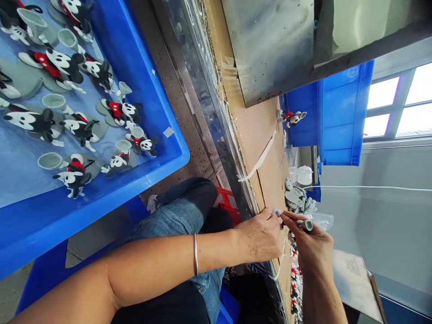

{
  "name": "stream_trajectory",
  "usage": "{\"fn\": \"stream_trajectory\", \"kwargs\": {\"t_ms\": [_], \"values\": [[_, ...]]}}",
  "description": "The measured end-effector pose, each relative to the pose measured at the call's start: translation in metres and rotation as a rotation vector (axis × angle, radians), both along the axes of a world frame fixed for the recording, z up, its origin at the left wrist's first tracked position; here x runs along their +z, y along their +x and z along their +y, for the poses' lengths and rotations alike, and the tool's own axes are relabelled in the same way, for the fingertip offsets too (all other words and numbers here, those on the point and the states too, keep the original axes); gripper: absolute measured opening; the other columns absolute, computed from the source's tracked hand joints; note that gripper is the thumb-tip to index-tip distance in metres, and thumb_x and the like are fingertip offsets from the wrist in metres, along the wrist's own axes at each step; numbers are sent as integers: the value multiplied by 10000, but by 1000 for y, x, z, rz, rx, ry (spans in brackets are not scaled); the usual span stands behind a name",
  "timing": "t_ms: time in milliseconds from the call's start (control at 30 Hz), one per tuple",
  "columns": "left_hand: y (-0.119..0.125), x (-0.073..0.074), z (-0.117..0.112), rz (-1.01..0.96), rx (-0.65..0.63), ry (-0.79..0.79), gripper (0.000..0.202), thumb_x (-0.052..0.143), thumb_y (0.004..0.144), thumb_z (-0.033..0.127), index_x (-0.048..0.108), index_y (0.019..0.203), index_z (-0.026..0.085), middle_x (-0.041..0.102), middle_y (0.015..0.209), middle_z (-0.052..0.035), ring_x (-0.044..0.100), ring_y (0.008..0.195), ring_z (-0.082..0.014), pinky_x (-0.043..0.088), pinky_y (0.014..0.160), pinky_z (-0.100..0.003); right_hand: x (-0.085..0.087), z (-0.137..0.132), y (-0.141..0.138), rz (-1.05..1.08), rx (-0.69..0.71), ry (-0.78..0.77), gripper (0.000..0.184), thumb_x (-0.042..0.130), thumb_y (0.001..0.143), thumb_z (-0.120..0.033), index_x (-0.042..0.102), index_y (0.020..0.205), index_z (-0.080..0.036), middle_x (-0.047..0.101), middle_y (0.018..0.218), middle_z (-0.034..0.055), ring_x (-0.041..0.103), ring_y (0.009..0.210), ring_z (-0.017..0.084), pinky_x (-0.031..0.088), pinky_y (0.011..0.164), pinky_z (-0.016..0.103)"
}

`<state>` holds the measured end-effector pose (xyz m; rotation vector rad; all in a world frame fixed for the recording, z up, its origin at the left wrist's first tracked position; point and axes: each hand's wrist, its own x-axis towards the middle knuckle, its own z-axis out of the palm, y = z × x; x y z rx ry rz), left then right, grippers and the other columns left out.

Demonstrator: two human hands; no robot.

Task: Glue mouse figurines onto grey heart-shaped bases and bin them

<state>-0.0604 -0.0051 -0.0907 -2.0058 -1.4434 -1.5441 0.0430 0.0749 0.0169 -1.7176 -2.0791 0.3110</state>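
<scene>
Both of my hands meet over the cardboard-covered bench, close to its edge. My left hand [259, 236], with a metal bangle on the wrist, pinches a small grey-and-white piece [277, 212]; its fingers hide most of it. Directly beside it, my right hand [315, 245] is closed, fingertips touching or nearly touching that piece. A dark stick-like piece with a round, hollow grey-green end [307, 225] pokes out between the right fingers. Whether that is a tool or a figurine part, I cannot tell.
A blue tray [165, 121] holds several black, white and red mouse figurines [81, 128]. One figurine [293, 118] stands on the bench near blue bins [340, 117]. Grey parts [297, 198] are heaped beyond my hands; small red-and-black pieces [295, 288] line the bench. A metal box [273, 45] sits on the cardboard.
</scene>
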Motion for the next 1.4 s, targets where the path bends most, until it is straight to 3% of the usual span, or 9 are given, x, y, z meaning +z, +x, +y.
{"fn": "stream_trajectory", "kwargs": {"t_ms": [200,333,533,600,667,767,1400], "values": [[-1,2,-1,-4,-8,-16,201,577,886,147,771,891,97,742,974,-194,669,940,-300,427,933,-508,-3,-11,-3,-20,-2,84,314,833,554,-403,783,774,-185,759,756,66,650,716,245,503,658,350],[0,2,0,-12,-5,-21,223,553,896,146,766,909,80,739,978,-198,667,938,-297,423,948,-508,-5,-13,0,-61,51,134,262,803,574,-403,778,738,-199,759,793,72,665,818,293,505,799,408],[0,1,0,-8,-3,-15,233,535,893,121,761,916,71,736,979,-198,661,969,-310,408,970,-515,-8,-10,6,-82,116,185,195,780,623,-376,787,734,-215,753,835,62,655,892,287,479,883,404],[0,2,-1,-2,0,-18,224,544,888,121,760,918,73,735,991,-203,661,966,-304,407,976,-513,-7,-10,5,-72,95,168,206,785,627,-381,792,741,-210,755,819,62,653,841,270,493,819,383],[1,2,-1,2,4,-25,212,556,881,119,760,917,74,734,994,-205,663,956,-296,412,973,-506,-5,-10,2,-58,49,124,242,800,622,-383,799,769,-190,742,728,56,621,667,222,488,637,337],[1,2,0,4,3,-29,208,562,885,133,759,922,77,734,993,-204,663,955,-293,422,961,-508,-2,-12,-3,-19,-19,64,317,813,616,-394,804,827,-158,696,600,32,496,477,142,370,443,270],[2,2,2,-53,-17,-19,240,527,880,101,760,905,52,743,961,-203,675,917,-301,432,929,-506,-2,-16,-12,80,-96,41,298,832,511,-307,797,775,-175,729,648,24,530,547,140,357,466,250]]}}
